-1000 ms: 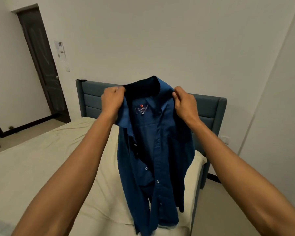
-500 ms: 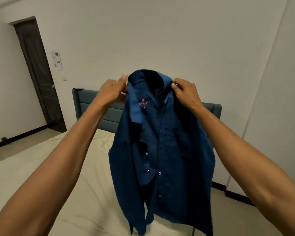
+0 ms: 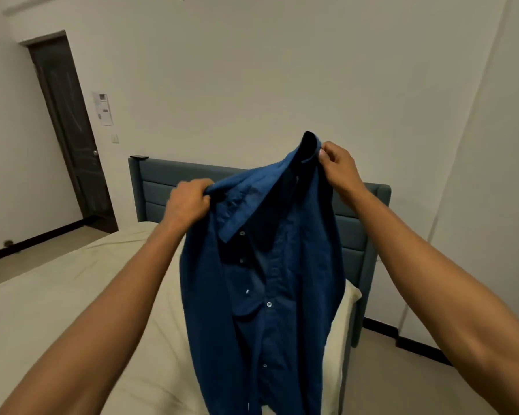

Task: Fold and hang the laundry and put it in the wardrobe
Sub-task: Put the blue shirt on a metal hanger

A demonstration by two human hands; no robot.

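Note:
A dark blue button-up shirt (image 3: 264,280) hangs in the air in front of me, over the bed. My left hand (image 3: 188,202) grips the shirt's left shoulder, with the fabric bunched in its fist. My right hand (image 3: 337,164) pinches the collar, held higher than the left. The shirt tilts, its collar end raised to the right. Its front with small white buttons faces me and its hem drops out of view at the bottom. No hanger or wardrobe is visible.
A bed (image 3: 57,295) with a cream sheet lies below and to the left, with a grey-blue padded headboard (image 3: 162,187) against the white wall. A dark door (image 3: 69,127) stands at the far left. Bare floor (image 3: 402,381) runs along the bed's right side.
My left hand slid from the collar down to the left shoulder and dropped lower. The right hand stayed on the collar, so the shirt now tilts. The label is no longer visible.

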